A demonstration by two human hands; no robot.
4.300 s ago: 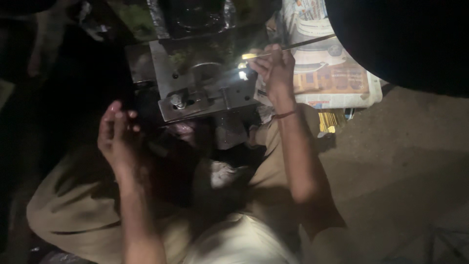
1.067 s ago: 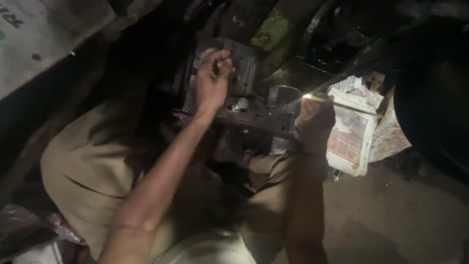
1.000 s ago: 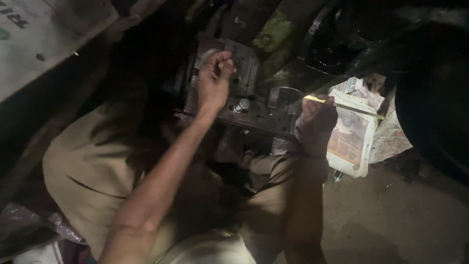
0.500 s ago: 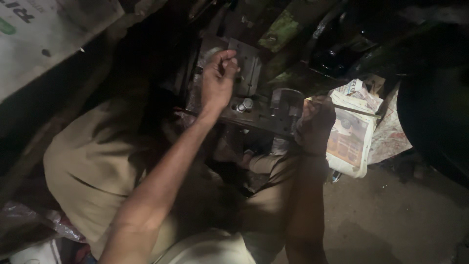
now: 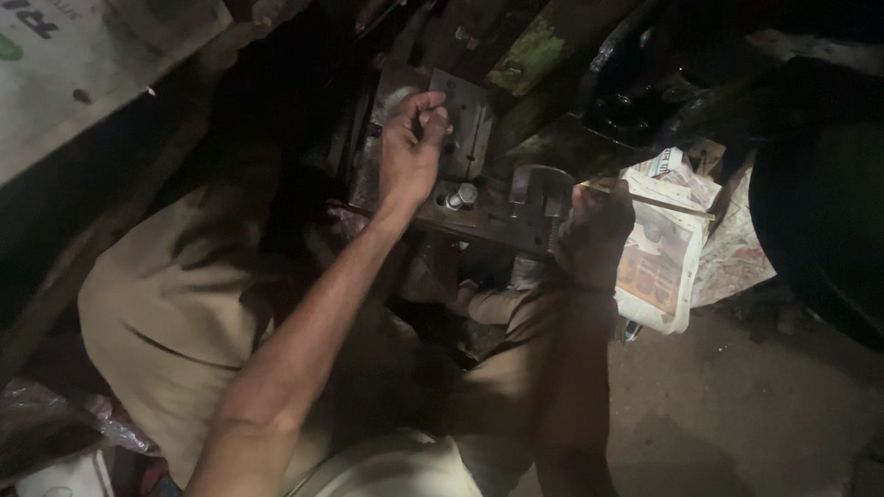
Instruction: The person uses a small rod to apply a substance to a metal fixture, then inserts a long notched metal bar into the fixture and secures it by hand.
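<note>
Left hand: The left hand is reaching up to the grey metal block. Its fingers are curling shut at the top part of the block. They are pinching something small, but it is too dark to tell what.
Right hand: The right hand is sitting at the right end of the metal block. It is closing around a thin stick. The stick is pointing off to the right, over the newspaper.
Metal block: It is lying in front of the person, between the two hands and above the knees. A short silver bolt is standing up on it, just beside the left wrist.
Newspaper: It is lying folded on the floor, just to the right of the right hand.
Legs: The person is sitting low, wearing tan trousers.
Big dark round thing: It is sitting at the far right, near the newspaper. It is too dark to tell what it is.
</note>
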